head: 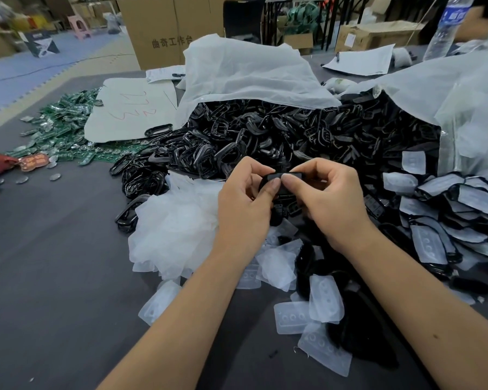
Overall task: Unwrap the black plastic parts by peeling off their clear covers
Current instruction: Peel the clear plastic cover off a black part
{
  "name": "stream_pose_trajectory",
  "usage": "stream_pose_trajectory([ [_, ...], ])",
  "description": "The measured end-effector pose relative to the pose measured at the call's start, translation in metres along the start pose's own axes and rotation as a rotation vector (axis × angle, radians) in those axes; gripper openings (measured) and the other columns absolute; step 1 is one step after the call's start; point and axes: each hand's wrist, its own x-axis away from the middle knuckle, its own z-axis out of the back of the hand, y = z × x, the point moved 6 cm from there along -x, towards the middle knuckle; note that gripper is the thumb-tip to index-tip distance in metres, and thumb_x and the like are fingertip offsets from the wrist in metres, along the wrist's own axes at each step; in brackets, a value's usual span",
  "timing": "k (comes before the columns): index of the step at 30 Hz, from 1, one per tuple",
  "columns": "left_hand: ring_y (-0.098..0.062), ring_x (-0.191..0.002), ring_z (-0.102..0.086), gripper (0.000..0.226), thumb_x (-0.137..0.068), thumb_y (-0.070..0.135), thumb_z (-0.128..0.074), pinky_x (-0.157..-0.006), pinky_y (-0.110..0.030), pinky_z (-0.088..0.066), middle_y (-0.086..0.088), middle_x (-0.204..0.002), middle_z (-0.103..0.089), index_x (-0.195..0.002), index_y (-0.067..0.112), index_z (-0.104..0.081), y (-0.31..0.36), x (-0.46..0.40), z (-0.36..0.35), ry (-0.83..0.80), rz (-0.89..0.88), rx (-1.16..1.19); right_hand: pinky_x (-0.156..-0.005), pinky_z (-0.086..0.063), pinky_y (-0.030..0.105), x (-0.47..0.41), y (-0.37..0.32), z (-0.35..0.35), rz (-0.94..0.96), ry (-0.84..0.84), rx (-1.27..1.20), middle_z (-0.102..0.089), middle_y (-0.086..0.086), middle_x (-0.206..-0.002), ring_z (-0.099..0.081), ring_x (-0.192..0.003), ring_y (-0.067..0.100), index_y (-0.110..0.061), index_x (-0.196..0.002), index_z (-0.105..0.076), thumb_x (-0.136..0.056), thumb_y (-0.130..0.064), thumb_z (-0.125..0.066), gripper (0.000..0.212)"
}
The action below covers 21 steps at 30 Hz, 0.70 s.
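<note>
Both hands hold one small black plastic part (279, 176) above the grey table, just in front of a big heap of bare black parts (279, 130). My left hand (247, 204) pinches its left end, thumb on the front face. My right hand (326, 198) pinches the right end, thumb tip beside the left thumb. Whether a clear cover is on the held part cannot be told. Still-wrapped parts (445, 209) lie heaped at the right. Peeled clear covers (313, 313) lie scattered below my wrists.
A crumpled white bag (178, 223) lies left of my hands. White sacks (245, 71) drape over the black heap. Green circuit boards (65, 128) lie at the far left, a water bottle (445, 26) and papers (361, 60) at the back right, and cardboard boxes (164, 32) behind.
</note>
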Motion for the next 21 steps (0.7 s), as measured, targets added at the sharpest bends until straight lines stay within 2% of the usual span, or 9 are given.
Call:
stream_pose_trajectory([
  [2,-0.028,-0.064,-0.05,0.015,-0.093,0.015,-0.066,-0.063,-0.056,-0.048,-0.022,-0.078,-0.059,-0.089,0.028,-0.06,-0.0004,0.0001,-0.0003,-0.002,-0.002,-0.03,-0.047,-0.04,0.013,0.0005,0.0026,-0.0018,-0.036,0.001,-0.053,-0.063,-0.01,-0.057,-0.052,-0.047,0.001,-0.015,-0.083,-0.075,-0.088,-0.012,-0.081,0.009],
  [6,-0.025,-0.063,-0.048,0.02,-0.096,0.01,-0.067,-0.06,-0.05,-0.044,-0.023,-0.077,-0.057,-0.088,0.026,-0.059,-0.0006,0.0006,0.001,0.016,-0.002,-0.051,-0.042,-0.04,0.021,0.001,0.0049,-0.0039,-0.103,0.011,-0.12,-0.062,-0.002,-0.057,-0.05,-0.042,0.011,-0.012,-0.084,-0.075,-0.091,-0.005,-0.077,0.01],
  [12,-0.034,-0.063,-0.051,0.017,-0.096,0.013,-0.065,-0.062,-0.058,-0.048,-0.028,-0.078,-0.055,-0.089,0.028,-0.06,0.0008,0.0013,0.004,0.05,0.011,-0.017,-0.052,-0.056,0.025,0.0005,0.0055,-0.006,-0.102,-0.025,-0.213,-0.07,0.003,-0.072,-0.063,-0.058,0.015,-0.009,-0.093,-0.078,-0.094,0.0,-0.072,0.011],
  [15,-0.045,-0.068,-0.058,0.02,-0.097,0.014,-0.067,-0.062,-0.059,-0.05,-0.021,-0.07,-0.054,-0.091,0.032,-0.062,-0.0025,0.0003,0.0053,0.068,0.023,-0.032,-0.053,-0.058,0.027,0.0,0.007,-0.0044,-0.074,-0.005,-0.169,-0.07,0.0,-0.07,-0.065,-0.059,0.014,-0.011,-0.095,-0.079,-0.094,-0.003,-0.074,0.01],
  [18,-0.043,-0.069,-0.061,0.023,-0.097,0.014,-0.068,-0.062,-0.057,-0.051,-0.006,-0.063,-0.054,-0.09,0.035,-0.062,-0.0056,-0.0002,0.0057,0.083,0.034,-0.063,-0.053,-0.058,0.029,0.0002,0.0064,-0.0024,-0.046,0.001,-0.076,-0.072,0.0,-0.069,-0.067,-0.058,0.015,-0.014,-0.097,-0.08,-0.094,-0.008,-0.075,0.008],
  [21,-0.042,-0.066,-0.059,0.022,-0.095,0.014,-0.069,-0.062,-0.054,-0.051,-0.01,-0.063,-0.053,-0.091,0.034,-0.062,-0.0049,0.0004,0.0067,0.101,0.015,-0.087,-0.049,-0.058,0.034,0.0007,0.0002,-0.0017,0.054,-0.011,0.098,-0.071,-0.001,-0.066,-0.067,-0.052,0.018,-0.018,-0.096,-0.078,-0.094,-0.016,-0.076,0.003],
])
